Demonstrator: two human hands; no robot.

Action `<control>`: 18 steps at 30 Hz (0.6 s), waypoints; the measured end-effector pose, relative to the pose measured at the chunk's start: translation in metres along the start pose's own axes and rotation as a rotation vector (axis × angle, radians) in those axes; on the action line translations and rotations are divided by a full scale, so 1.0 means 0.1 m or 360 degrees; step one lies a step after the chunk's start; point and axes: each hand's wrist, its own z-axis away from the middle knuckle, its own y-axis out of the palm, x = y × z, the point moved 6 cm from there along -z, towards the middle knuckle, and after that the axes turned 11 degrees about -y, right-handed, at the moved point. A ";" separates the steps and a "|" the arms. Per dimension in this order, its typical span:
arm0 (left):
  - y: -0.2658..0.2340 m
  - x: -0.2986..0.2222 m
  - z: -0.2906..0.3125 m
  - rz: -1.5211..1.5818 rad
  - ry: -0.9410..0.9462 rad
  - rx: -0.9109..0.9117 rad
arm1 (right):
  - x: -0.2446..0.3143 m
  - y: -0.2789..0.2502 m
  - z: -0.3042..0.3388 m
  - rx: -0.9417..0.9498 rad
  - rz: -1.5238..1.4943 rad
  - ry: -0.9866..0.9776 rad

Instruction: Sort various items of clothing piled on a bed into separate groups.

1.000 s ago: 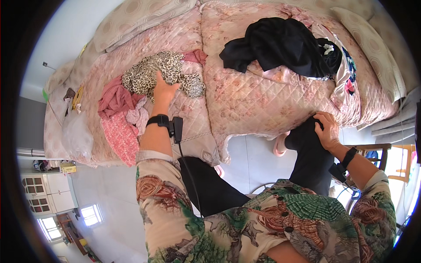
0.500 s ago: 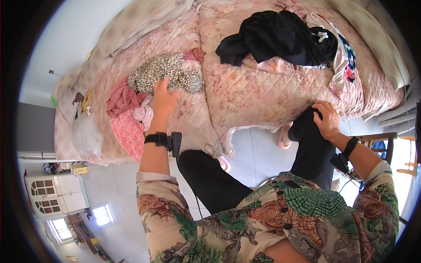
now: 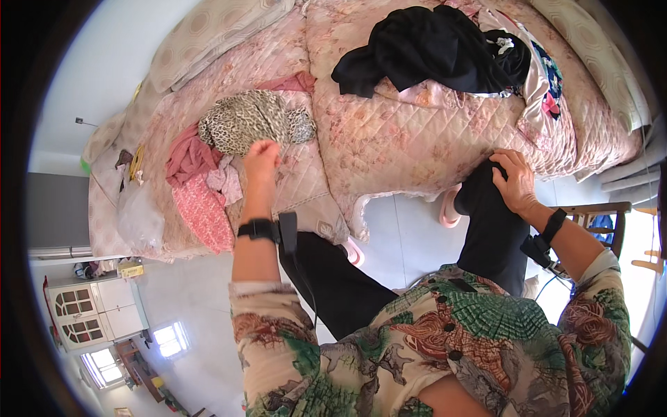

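Note:
My left hand (image 3: 262, 158) is closed, its fingers curled in at the near edge of a crumpled leopard-print cloth (image 3: 240, 121) on the bed. Whether a fold of it is in the fingers is hidden. A strip of dusky pink fabric (image 3: 295, 82) shows behind the leopard print. Left of the hand lie a bunched rose-pink garment (image 3: 187, 154), a pale pink piece (image 3: 226, 181) and a pink-and-white patterned cloth (image 3: 201, 212). My right hand (image 3: 515, 182) rests, fingers spread and holding nothing, on my black-trousered right knee (image 3: 479, 201).
The quilted pink floral bed cover (image 3: 389, 146) stretches ahead of me. A black garment (image 3: 431, 52) lies heaped at the far right beside a navy floral cloth (image 3: 549, 83). A clear plastic bag (image 3: 139, 215) is at the left, and a wooden chair (image 3: 590, 208) stands at my right.
My left hand has gone from spread fingers to curled ones and drawn back slightly toward me. The leopard-print cloth has shifted shape, showing more pink fabric behind it. My right hand stays on the knee.

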 end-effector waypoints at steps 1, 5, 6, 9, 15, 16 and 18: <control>0.05 0.06 0.18 0.0055 -0.0013 0.0091 | -0.01 0.00 0.01 -0.0002 -0.0002 0.0003; -0.12 0.23 1.14 -0.0260 0.0122 0.0081 | -0.03 0.04 0.02 0.0000 -0.0029 0.0010; -0.24 0.24 1.34 -0.0229 0.0108 0.0107 | -0.01 0.05 0.01 -0.0003 -0.0044 0.0002; -0.35 0.15 1.77 -0.0302 0.0014 0.0359 | -0.09 -0.03 0.07 0.0002 0.0021 0.0031; -1.04 0.05 1.74 0.0044 0.0225 -0.0316 | -0.04 0.02 0.03 -0.0005 0.0015 0.0004; -0.98 0.02 1.59 -0.0247 0.0419 -0.0360 | -0.02 0.02 0.02 -0.0001 0.0012 0.0004; -0.73 0.00 1.27 -0.0903 0.0749 -0.0440 | 0.01 0.02 0.02 -0.0011 0.0005 -0.0011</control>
